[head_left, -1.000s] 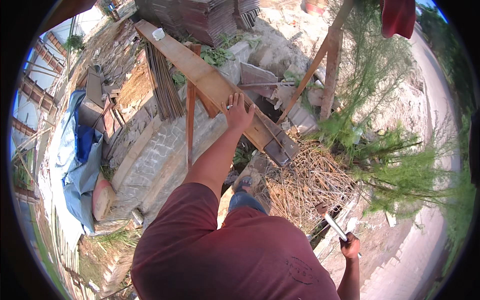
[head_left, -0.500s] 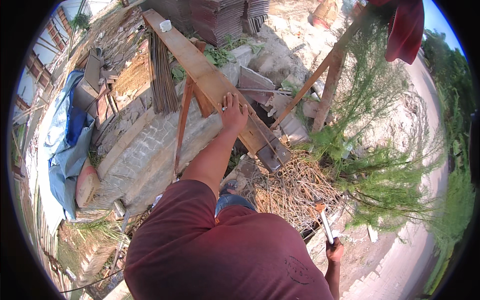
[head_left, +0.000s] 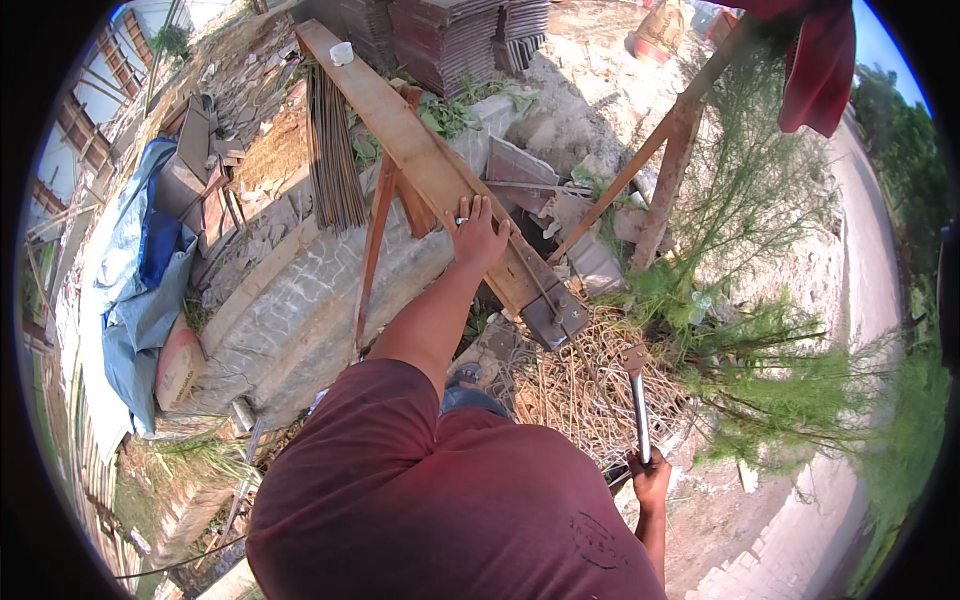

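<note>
My left hand [head_left: 478, 240] lies flat, palm down, on the long wooden plank [head_left: 415, 150], its fingers stretched out and a ring on one of them. A thin metal rod [head_left: 532, 270] runs along the plank's right side, beside that hand. On the plank's near end sits a dark metal plate [head_left: 555, 318] with small pegs. Low on the right, my right hand [head_left: 650, 478] is closed around the lower end of a long silver metal bar with a rusty, flat head [head_left: 641, 405]. The head points away from me, over a heap of bent wire-like rods [head_left: 580, 385], apart from the plate.
Slanting wooden legs [head_left: 375, 250] stand under the plank. A white cup [head_left: 342, 53] rests at its far end. Left lie a bundle of straight rods [head_left: 333, 150] and a blue tarp [head_left: 150, 300]. Green feathery branches [head_left: 750, 375] spread on the right; stacked roof tiles [head_left: 440, 45] stand behind.
My right hand has moved up and slightly left with the bar, bringing its head nearer the plank's end. My left hand remains on the plank. The whole view has shifted slightly.
</note>
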The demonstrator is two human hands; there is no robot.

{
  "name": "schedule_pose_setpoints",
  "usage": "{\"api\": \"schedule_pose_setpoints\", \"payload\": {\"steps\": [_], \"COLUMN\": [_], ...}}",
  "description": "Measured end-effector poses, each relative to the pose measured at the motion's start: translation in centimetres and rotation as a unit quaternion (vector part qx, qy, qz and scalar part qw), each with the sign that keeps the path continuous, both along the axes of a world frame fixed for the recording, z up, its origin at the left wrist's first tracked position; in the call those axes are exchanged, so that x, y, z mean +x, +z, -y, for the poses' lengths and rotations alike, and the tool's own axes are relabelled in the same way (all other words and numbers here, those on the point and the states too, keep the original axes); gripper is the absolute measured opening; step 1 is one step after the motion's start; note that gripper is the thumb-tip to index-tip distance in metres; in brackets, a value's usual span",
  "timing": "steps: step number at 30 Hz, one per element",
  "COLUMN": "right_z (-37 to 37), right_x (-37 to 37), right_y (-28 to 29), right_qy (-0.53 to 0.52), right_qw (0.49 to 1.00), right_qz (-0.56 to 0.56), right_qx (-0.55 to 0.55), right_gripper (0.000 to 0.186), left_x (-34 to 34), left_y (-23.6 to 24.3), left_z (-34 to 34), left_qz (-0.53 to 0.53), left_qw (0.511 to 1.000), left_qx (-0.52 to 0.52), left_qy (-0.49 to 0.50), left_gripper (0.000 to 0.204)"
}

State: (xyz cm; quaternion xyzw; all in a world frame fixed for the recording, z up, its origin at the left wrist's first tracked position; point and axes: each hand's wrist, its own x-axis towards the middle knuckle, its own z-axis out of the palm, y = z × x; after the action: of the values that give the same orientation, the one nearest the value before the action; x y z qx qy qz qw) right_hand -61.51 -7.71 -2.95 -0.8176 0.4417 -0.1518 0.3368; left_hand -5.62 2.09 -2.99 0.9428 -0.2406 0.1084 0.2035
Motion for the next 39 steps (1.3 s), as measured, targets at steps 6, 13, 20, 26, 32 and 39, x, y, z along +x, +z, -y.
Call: {"api": "schedule_pose_setpoints", "payload": {"steps": [6, 13, 20, 26, 32, 39], "right_z": [-0.7, -0.3, 6.4, 10.9, 12.8, 16.6], "right_x": [1.2, 1.9, 5.3, 10.5, 15.2, 17.8], "right_y": [2.0, 6.1, 10.5, 9.4, 8.4, 7.2], "right_qy": [-0.012, 0.004, 0.085, 0.220, 0.324, 0.338], "right_qw": [0.999, 0.998, 0.975, 0.941, 0.928, 0.894], "right_qz": [0.013, -0.010, -0.192, -0.251, -0.165, -0.243], "right_qx": [0.049, 0.055, -0.077, -0.056, -0.088, -0.168], "right_gripper": [0.013, 0.021, 0.027, 0.023, 0.015, 0.019], "left_x": [0.1, 0.7, 0.5, 0.7, 0.5, 0.4], "left_y": [-0.2, -0.6, 0.3, 0.2, -0.3, -0.4], "left_z": [-0.1, 0.4, 0.1, 0.4, 0.1, 0.1], "left_qz": [-0.012, -0.021, -0.010, -0.022, -0.011, 0.021], "left_qw": [1.000, 0.999, 0.996, 0.996, 0.996, 0.994], "left_qx": [-0.003, 0.049, 0.089, 0.090, 0.087, 0.103], "left_qy": [0.004, -0.002, 0.010, 0.005, 0.011, 0.016], "left_gripper": [0.066, 0.066, 0.065, 0.066, 0.064, 0.062]}}
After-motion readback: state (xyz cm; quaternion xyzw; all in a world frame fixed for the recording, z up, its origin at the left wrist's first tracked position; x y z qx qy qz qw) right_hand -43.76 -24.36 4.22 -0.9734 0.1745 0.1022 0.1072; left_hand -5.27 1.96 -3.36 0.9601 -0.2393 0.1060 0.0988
